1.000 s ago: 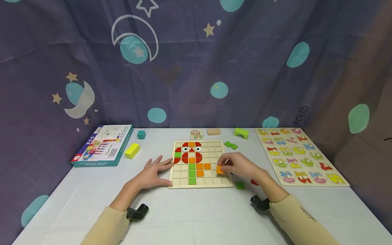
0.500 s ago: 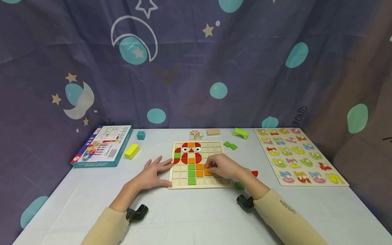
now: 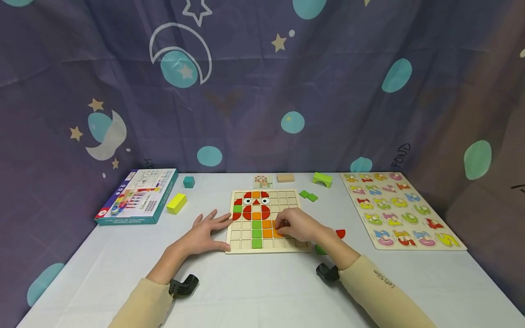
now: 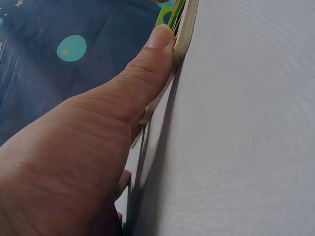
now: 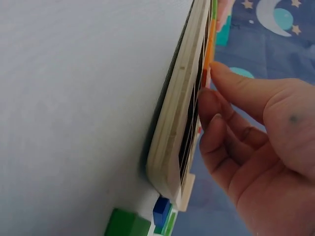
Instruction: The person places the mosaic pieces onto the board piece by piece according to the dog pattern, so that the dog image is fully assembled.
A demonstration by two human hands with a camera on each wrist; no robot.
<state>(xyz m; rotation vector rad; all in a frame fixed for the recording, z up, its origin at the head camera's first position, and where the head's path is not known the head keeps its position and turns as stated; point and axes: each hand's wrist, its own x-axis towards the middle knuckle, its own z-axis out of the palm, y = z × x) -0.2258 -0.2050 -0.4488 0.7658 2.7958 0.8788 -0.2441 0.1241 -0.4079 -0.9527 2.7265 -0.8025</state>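
A wooden grid board (image 3: 235,249) lies on the white table, with red, orange, green and eye-patterned tiles set in its squares. My right hand (image 3: 299,224) is over the board's right half, thumb and curled fingers at an orange tile (image 3: 278,233) beside other orange tiles. The right wrist view has the thumb tip touching this orange piece (image 5: 209,46) at the board's surface; the fingers partly hide the squares around it. My left hand (image 3: 201,236) lies with spread fingers along the board's left side. Its thumb (image 4: 158,44) presses the board's near left edge.
Two green tiles (image 3: 308,196), a red piece (image 3: 341,233) and a dark green tile (image 3: 321,249) lie right of the board. A pattern card (image 3: 263,181) and wooden block (image 3: 285,178) stand behind. A number puzzle (image 3: 404,214) is right; a box (image 3: 137,196) and yellow block (image 3: 177,203) left.
My right hand has carried the orange tile leftward from the board's right side to a square beside the other orange tiles, then stayed there. My left hand has not moved.
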